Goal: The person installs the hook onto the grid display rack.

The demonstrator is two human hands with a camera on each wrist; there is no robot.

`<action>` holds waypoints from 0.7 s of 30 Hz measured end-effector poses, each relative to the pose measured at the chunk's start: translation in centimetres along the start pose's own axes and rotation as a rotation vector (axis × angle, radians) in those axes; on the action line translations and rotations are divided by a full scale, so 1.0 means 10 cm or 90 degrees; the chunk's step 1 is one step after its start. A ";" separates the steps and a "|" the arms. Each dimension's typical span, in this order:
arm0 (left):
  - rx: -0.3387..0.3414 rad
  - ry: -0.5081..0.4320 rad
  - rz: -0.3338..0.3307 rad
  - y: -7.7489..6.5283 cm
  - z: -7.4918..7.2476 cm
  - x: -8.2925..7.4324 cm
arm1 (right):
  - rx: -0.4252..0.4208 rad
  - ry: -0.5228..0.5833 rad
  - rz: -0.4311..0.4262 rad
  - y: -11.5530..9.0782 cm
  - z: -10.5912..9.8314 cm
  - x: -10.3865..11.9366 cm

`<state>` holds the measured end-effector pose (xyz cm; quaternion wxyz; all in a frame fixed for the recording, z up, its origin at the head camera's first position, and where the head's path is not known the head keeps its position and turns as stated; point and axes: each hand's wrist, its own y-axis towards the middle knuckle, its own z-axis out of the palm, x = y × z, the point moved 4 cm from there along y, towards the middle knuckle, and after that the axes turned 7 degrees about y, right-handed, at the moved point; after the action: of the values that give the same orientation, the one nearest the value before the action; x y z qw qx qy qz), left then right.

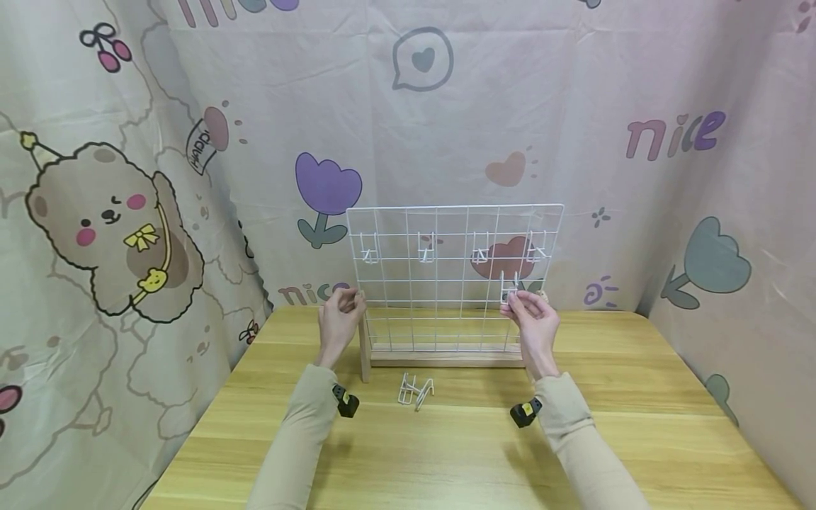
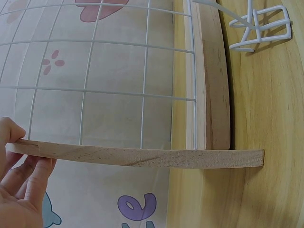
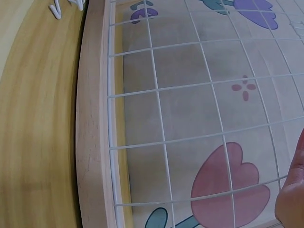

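Observation:
A white wire grid panel (image 1: pixel 455 206) stands upright in a wooden stand (image 1: pixel 446 360) on the table. My left hand (image 1: pixel 338 324) grips the stand's left wooden post (image 2: pixel 142 157) near its top, thumb on one side and fingers on the other in the left wrist view. At the panel's lower right, my right hand (image 1: pixel 538 331) pinches a white wire hook (image 1: pixel 508 289), which overlaps the grid wires. Only the edge of that hand shows in the right wrist view, and the hook is hidden there. Several matching hooks (image 1: pixel 426 253) hang in a row along the panel's upper part.
Another white wire hook (image 1: pixel 414 391) lies on the wooden table (image 1: pixel 440 460) in front of the stand. A printed curtain (image 1: pixel 421 127) hangs behind the table and along both sides. Small black cameras (image 1: pixel 346 402) are strapped at both wrists.

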<state>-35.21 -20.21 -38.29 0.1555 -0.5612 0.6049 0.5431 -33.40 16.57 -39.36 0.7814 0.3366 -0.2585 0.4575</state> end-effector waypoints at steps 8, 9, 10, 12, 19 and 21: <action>0.002 -0.001 0.001 0.00 0.01 0.01 | 0.000 -0.003 0.008 0.02 -0.01 -0.01; 0.002 0.000 0.001 0.00 0.01 0.00 | 0.000 -0.001 0.008 0.02 -0.01 -0.02; 0.001 -0.002 0.000 0.00 0.00 0.00 | -0.002 0.001 0.008 0.02 -0.01 -0.02; 0.002 -0.002 0.000 0.00 0.00 0.00 | -0.003 0.003 0.009 0.03 -0.02 -0.03; 0.005 -0.001 -0.003 -0.01 0.00 -0.01 | -0.007 0.006 0.014 0.02 -0.05 -0.05; 0.006 -0.001 -0.004 0.00 0.00 0.00 | -0.006 0.005 0.014 0.02 -0.05 -0.06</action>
<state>-35.19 -20.24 -38.30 0.1600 -0.5620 0.6056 0.5403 -33.77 16.71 -40.05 0.7787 0.3283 -0.2614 0.4664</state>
